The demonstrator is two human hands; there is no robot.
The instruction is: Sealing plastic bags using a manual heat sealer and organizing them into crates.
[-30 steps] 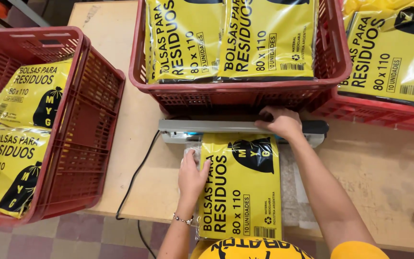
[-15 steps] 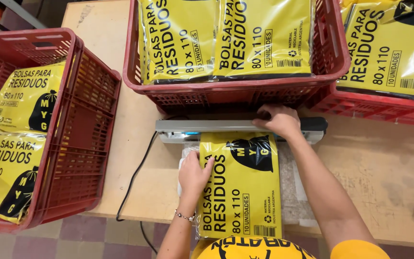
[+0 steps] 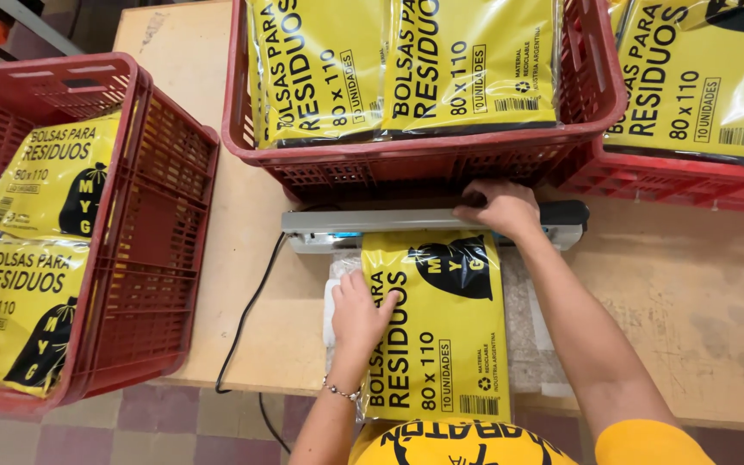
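A yellow packet of folded black bags (image 3: 449, 344) lies flat on the wooden table, its far end under the bar of a grey heat sealer (image 3: 363, 226). My right hand (image 3: 503, 207) presses down on the sealer's arm near its black handle (image 3: 563, 213). My left hand (image 3: 360, 312) rests flat, fingers spread, on the packet's left edge and holds it in place. A bracelet circles my left wrist.
A red crate (image 3: 144, 250) at the left holds two sealed yellow packets. Just behind the sealer a second red crate (image 3: 424, 164) holds two more, and a third (image 3: 682, 176) stands at the right. A black cable (image 3: 247, 319) hangs off the table's front edge.
Both hands stay where they were on the sealer arm and the packet. Only the camera view has shifted slightly.
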